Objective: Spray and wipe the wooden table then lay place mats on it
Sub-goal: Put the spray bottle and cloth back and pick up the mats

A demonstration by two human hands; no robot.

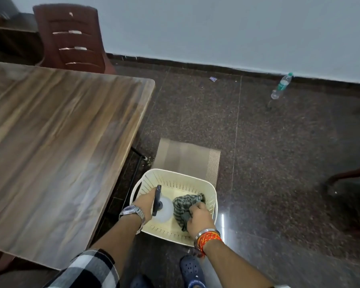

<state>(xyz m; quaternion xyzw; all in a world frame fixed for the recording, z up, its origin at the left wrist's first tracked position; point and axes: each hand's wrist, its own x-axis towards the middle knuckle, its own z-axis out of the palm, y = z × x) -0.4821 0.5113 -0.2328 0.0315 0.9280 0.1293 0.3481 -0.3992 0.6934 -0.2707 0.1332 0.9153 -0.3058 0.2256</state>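
Left grip (pixel 147 203) is closed round the black trigger head of the spray bottle (pixel 163 209), which is held inside the cream basket (pixel 175 174) at the lower middle of the frame. Right grip (pixel 200 217) is curled into the checked cloth (pixel 185 202), which is bunched in the right half of the same basket, just beside the bottle. A watch (pixel 131 210) is worn on the left wrist and bangles (pixel 208 238) on the right.

The basket is set on the dark floor (pixel 279 152), over the near edge of the place mats (pixel 187 156), which are laid flat just above it. The wooden table (pixel 60 132) is seen across the left of the frame, with a brown chair (pixel 71 38) at the upper left beyond it. A water bottle (pixel 282 85) is seen on the floor at the upper right, near the wall.
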